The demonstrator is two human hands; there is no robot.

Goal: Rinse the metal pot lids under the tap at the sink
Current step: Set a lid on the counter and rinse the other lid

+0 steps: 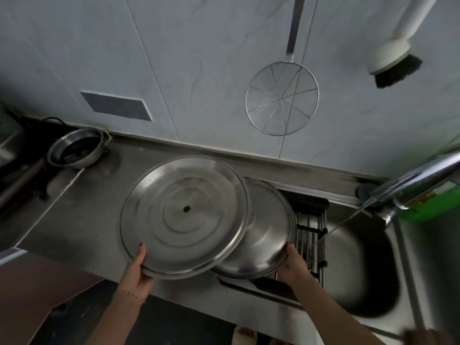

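Note:
A large round metal lid, underside up with a dark hole at its centre, is tilted above the steel counter. My left hand grips its near rim. A smaller metal lid lies partly under the large one, over the left end of the sink. My right hand holds its near right rim. The tap reaches in from the right, and a thin stream of water runs from it down into the sink.
A black wire rack sits across the sink's left part. A steel bowl stands at the counter's back left. A wire skimmer and a brush hang on the wall. A green bottle stands behind the tap.

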